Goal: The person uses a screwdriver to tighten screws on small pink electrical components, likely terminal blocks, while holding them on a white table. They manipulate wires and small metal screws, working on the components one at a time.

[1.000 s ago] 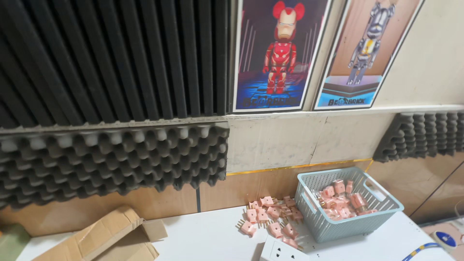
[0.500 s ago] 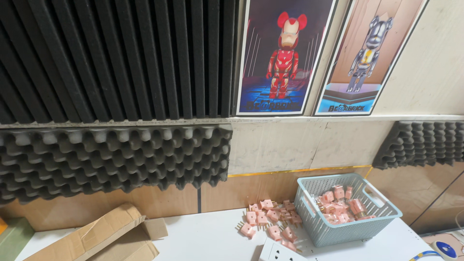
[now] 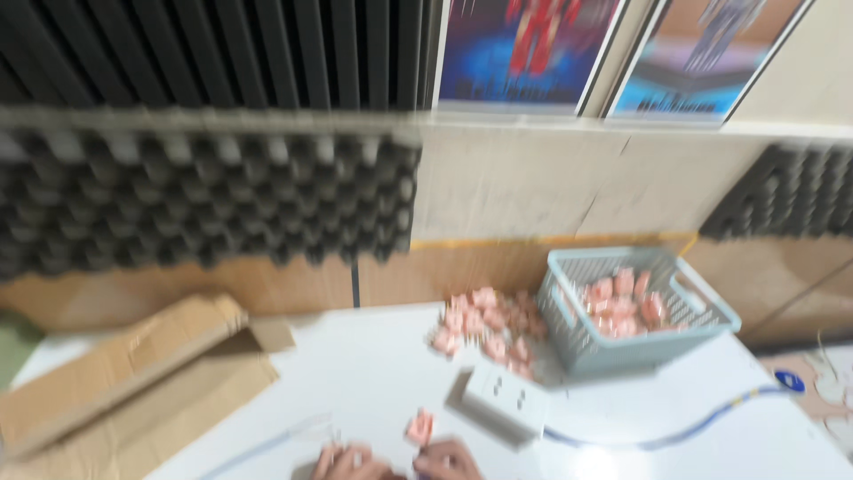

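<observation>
Pinching a small pink piece (image 3: 419,427) above the white bench (image 3: 373,373), the right hand (image 3: 447,460) fingers look clamped on it, the left hand (image 3: 348,462) grip too blurred to tell; it seems light and stiff, best held by its edges.

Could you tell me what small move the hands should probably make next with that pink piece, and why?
Probably lift the pink piece clear and carry it toward the blue basket, which already holds similar pieces. The right hand and left hand meet at the piece; the blurred view hides the grip.
</observation>
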